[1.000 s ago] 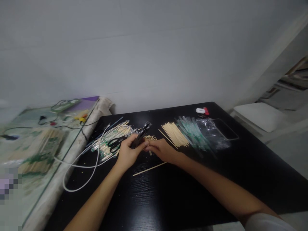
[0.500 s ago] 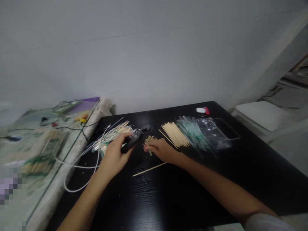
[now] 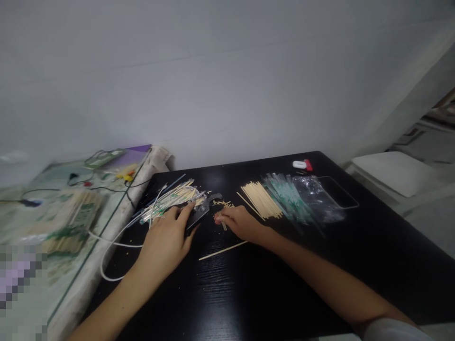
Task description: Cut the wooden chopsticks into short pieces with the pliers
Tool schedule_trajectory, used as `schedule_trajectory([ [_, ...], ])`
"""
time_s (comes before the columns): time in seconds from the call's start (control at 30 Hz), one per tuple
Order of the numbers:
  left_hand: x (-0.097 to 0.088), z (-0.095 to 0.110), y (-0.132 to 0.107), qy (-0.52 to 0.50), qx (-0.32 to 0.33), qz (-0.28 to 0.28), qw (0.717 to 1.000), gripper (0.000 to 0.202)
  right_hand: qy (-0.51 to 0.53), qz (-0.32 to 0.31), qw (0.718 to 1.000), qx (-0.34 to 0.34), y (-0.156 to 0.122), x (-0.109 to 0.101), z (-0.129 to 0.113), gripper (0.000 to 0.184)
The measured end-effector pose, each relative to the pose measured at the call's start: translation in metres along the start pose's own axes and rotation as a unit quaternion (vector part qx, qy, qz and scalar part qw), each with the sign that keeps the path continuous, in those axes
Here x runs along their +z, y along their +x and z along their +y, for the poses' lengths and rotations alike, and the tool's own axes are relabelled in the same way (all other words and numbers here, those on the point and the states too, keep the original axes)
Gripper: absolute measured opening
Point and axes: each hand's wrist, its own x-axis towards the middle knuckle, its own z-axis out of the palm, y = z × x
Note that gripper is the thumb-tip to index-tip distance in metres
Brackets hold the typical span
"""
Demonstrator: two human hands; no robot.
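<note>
My left hand (image 3: 167, 237) is closed on a black-handled cutting tool (image 3: 197, 215), whose curved dark jaw points away to the right. The tool's exact kind is hard to make out. Between the thumb and fingers of my right hand (image 3: 243, 223) is a small bunch of short pale wooden sticks (image 3: 223, 226). Just beyond that hand lies a loose pile of cut stick pieces (image 3: 225, 204). One long thin stick (image 3: 220, 251) rests on the table nearer to me, its right end by my right wrist.
On the black table (image 3: 249, 293) lie long bare sticks (image 3: 261, 199), clear green-printed wrappers (image 3: 289, 194), a phone-shaped dark object (image 3: 337, 192) and a small white case (image 3: 299, 165). Wrapped sticks (image 3: 174, 196) and a white cable (image 3: 103, 265) are at left, beside a glass-topped table (image 3: 64, 270).
My left hand has turned and moved slightly left, bringing the cutting tool lower towards the table. My right hand keeps its short sticks in nearly the same place. The view has shifted slightly.
</note>
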Motion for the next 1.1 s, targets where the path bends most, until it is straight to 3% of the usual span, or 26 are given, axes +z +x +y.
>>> schedule_trajectory([
  [0.6, -0.007, 0.013, -0.002, 0.067, 0.020, -0.021, 0.997, 0.064, -0.015, 0.001, 1.000, -0.027, 0.001, 0.003, 0.002, 0.021],
  [1.1, -0.011, 0.014, -0.001, 0.074, 0.007, -0.067, 0.995, 0.057, -0.028, -0.008, 0.999, -0.018, 0.001, 0.001, 0.000, 0.024],
])
